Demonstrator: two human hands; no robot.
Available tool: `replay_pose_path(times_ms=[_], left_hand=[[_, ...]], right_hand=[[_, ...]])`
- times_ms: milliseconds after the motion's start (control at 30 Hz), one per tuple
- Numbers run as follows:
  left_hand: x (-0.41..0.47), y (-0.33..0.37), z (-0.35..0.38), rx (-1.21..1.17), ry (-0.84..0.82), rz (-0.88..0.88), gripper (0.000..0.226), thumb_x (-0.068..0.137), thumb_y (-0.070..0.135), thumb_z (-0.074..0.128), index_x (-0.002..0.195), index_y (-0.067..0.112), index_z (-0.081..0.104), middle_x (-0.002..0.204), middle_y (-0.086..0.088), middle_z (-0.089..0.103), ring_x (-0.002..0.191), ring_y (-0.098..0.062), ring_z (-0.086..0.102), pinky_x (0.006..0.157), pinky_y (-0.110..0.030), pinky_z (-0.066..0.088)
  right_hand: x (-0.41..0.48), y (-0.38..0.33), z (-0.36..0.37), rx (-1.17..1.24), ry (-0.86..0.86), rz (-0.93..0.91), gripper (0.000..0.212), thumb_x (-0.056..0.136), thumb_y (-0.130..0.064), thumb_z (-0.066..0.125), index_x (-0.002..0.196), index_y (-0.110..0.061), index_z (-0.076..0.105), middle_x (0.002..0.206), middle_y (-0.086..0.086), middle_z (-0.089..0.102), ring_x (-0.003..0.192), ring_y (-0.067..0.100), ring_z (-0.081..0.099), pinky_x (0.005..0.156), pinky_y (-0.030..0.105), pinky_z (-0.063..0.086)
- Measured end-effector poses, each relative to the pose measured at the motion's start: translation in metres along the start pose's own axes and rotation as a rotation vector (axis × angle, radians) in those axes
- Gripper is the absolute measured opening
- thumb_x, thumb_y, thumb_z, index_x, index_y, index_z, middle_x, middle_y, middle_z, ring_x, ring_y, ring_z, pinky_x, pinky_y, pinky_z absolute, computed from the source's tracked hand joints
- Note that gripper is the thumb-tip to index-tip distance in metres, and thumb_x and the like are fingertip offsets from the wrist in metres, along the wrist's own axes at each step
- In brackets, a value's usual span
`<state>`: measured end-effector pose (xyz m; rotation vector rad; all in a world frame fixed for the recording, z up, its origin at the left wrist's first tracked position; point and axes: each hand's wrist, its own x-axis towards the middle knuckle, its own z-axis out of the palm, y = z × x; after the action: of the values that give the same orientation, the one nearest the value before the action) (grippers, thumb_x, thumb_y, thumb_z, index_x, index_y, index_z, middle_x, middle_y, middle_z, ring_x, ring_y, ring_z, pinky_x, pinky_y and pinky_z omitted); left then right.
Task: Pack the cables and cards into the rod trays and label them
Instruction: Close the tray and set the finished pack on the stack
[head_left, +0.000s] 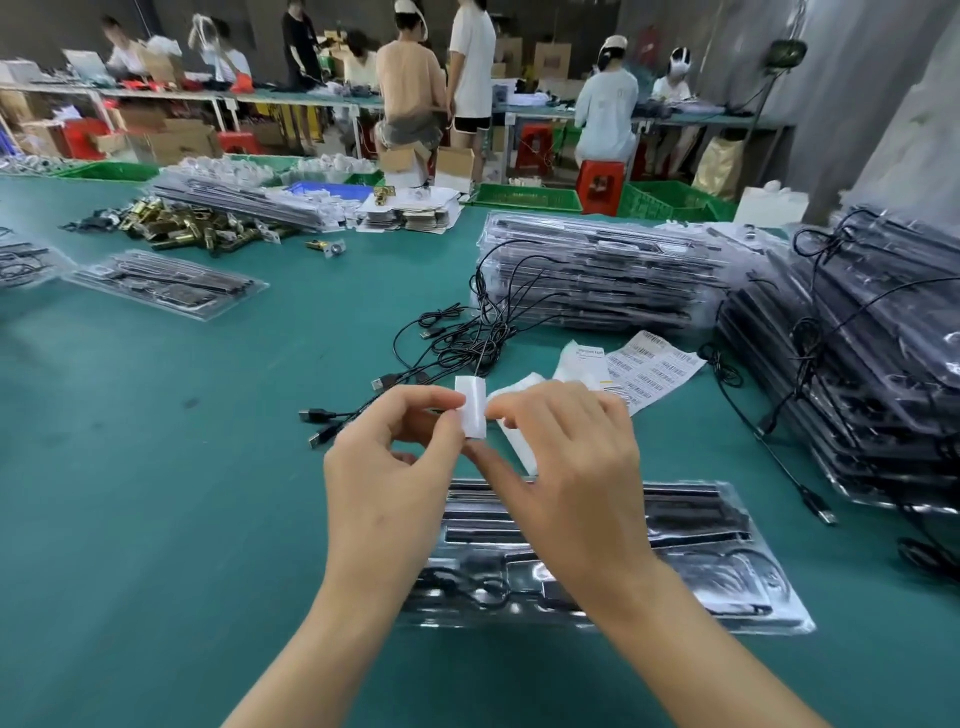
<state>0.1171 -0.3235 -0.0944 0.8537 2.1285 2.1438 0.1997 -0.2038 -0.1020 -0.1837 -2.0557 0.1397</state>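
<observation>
A smooth green mat (156, 467) covers the table. At ten o'clock from the hands lies a single clear plastic tray (166, 283), flat and glossy, with dark rods in it. Beyond it, near eleven o'clock, is a loose heap of brass-coloured metal parts (182, 228).

The left hand (395, 457) pinches the left edge of a small white label (474, 410) between thumb and forefinger, its other fingers loosely curled. The label is a stiff, upright rectangle held in the air above the table. The right hand (566, 467) pinches its right and lower edge the same way. A white paper strip (514, 441) shows just behind this hand; whether it is held cannot be told.

Under both wrists, at six o'clock, lies a filled tray (727, 571) of shiny moulded plastic with black rods and a coiled cable, partly hidden by the forearms.

At twelve o'clock a tangle of thin black cables (457, 338) with USB plugs spreads on the mat. At one o'clock a barcode sheet (649, 364) lies flat, with a tall stack of trays (597, 270) behind it. At three o'clock stands a bigger stack (857, 364) with cables draped over it.
</observation>
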Motion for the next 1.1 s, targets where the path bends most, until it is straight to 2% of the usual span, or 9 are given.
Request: replay_pose_path(times_ms=[100, 267, 367, 500, 600, 700, 833, 933, 1100], left_hand=[[-0.013, 0.005, 0.001, -0.003, -0.004, -0.007, 0.018, 0.091, 0.017, 0.073, 0.088, 0.035, 0.076, 0.076, 0.009, 0.072, 0.059, -0.002, 0.056, 0.057, -0.011, 0.040], [-0.030, 0.009, -0.001, -0.067, -0.054, -0.059, 0.011, 0.094, 0.027, 0.070, 0.093, 0.033, 0.079, 0.090, 0.008, 0.077, 0.082, -0.008, 0.070, 0.067, -0.011, 0.049], [-0.031, 0.001, -0.012, 0.009, -0.050, -0.052, 0.012, 0.096, 0.030, 0.069, 0.101, 0.038, 0.077, 0.092, 0.012, 0.073, 0.073, -0.004, 0.060, 0.064, -0.011, 0.045], [-0.035, -0.012, -0.032, 0.070, -0.195, -0.209, 0.018, 0.086, 0.047, 0.073, 0.104, 0.047, 0.074, 0.101, 0.016, 0.073, 0.080, -0.003, 0.066, 0.070, -0.018, 0.050], [-0.042, -0.021, -0.042, 0.039, -0.285, -0.270, 0.007, 0.087, 0.037, 0.076, 0.094, 0.035, 0.078, 0.084, 0.004, 0.077, 0.077, -0.011, 0.071, 0.071, -0.016, 0.051], [-0.047, -0.028, -0.050, 0.034, -0.243, -0.306, 0.008, 0.088, 0.021, 0.078, 0.085, 0.029, 0.079, 0.071, -0.001, 0.074, 0.063, -0.009, 0.066, 0.062, -0.011, 0.047], [-0.049, -0.036, -0.060, 0.180, -0.211, -0.311, 0.018, 0.084, 0.018, 0.083, 0.081, 0.034, 0.075, 0.076, 0.000, 0.076, 0.066, -0.010, 0.068, 0.065, -0.012, 0.050], [-0.049, -0.040, -0.062, 0.375, -0.179, -0.222, 0.018, 0.083, 0.021, 0.084, 0.082, 0.033, 0.071, 0.076, 0.010, 0.073, 0.069, -0.006, 0.065, 0.066, -0.010, 0.047], [-0.046, -0.042, -0.056, 0.448, -0.200, -0.169, 0.018, 0.083, 0.021, 0.083, 0.080, 0.032, 0.069, 0.074, 0.018, 0.070, 0.073, -0.004, 0.065, 0.067, -0.009, 0.046]], right_hand=[[-0.005, -0.002, -0.007, -0.019, 0.019, -0.058, 0.017, 0.098, -0.034, 0.069, 0.089, -0.020, 0.070, 0.088, -0.006, 0.063, 0.085, 0.018, 0.059, 0.081, 0.035, 0.041], [-0.018, -0.006, -0.018, 0.032, 0.005, -0.005, 0.014, 0.097, -0.031, 0.070, 0.088, -0.020, 0.073, 0.088, -0.009, 0.066, 0.083, 0.017, 0.061, 0.079, 0.035, 0.044], [-0.028, -0.015, -0.028, 0.219, -0.067, 0.295, 0.007, 0.092, -0.032, 0.073, 0.086, -0.028, 0.071, 0.086, -0.017, 0.067, 0.085, 0.006, 0.063, 0.083, 0.027, 0.044], [-0.040, -0.022, -0.037, 0.653, -0.224, 0.879, 0.007, 0.086, -0.033, 0.078, 0.081, -0.031, 0.074, 0.077, -0.012, 0.072, 0.071, 0.003, 0.064, 0.068, 0.011, 0.046], [-0.050, -0.028, -0.034, 0.795, -0.339, 1.043, 0.006, 0.086, -0.033, 0.078, 0.081, -0.033, 0.075, 0.072, -0.009, 0.072, 0.061, 0.002, 0.059, 0.061, 0.013, 0.047], [-0.055, -0.032, -0.030, 0.748, -0.427, 1.052, 0.012, 0.087, -0.038, 0.077, 0.077, -0.032, 0.074, 0.064, -0.011, 0.068, 0.057, -0.001, 0.055, 0.058, 0.013, 0.044], [-0.054, -0.034, -0.021, 0.340, -0.579, 0.834, 0.024, 0.085, -0.051, 0.071, 0.071, -0.032, 0.072, 0.069, -0.023, 0.068, 0.069, -0.003, 0.061, 0.057, 0.014, 0.041], [-0.053, -0.038, -0.014, 0.091, -0.646, 0.700, 0.026, 0.086, -0.052, 0.063, 0.068, -0.033, 0.068, 0.066, -0.023, 0.063, 0.082, -0.002, 0.052, 0.059, 0.011, 0.033], [-0.055, -0.035, -0.008, 0.059, -0.666, 0.705, 0.024, 0.087, -0.047, 0.060, 0.070, -0.032, 0.066, 0.064, -0.018, 0.061, 0.085, 0.001, 0.049, 0.059, 0.010, 0.029]])
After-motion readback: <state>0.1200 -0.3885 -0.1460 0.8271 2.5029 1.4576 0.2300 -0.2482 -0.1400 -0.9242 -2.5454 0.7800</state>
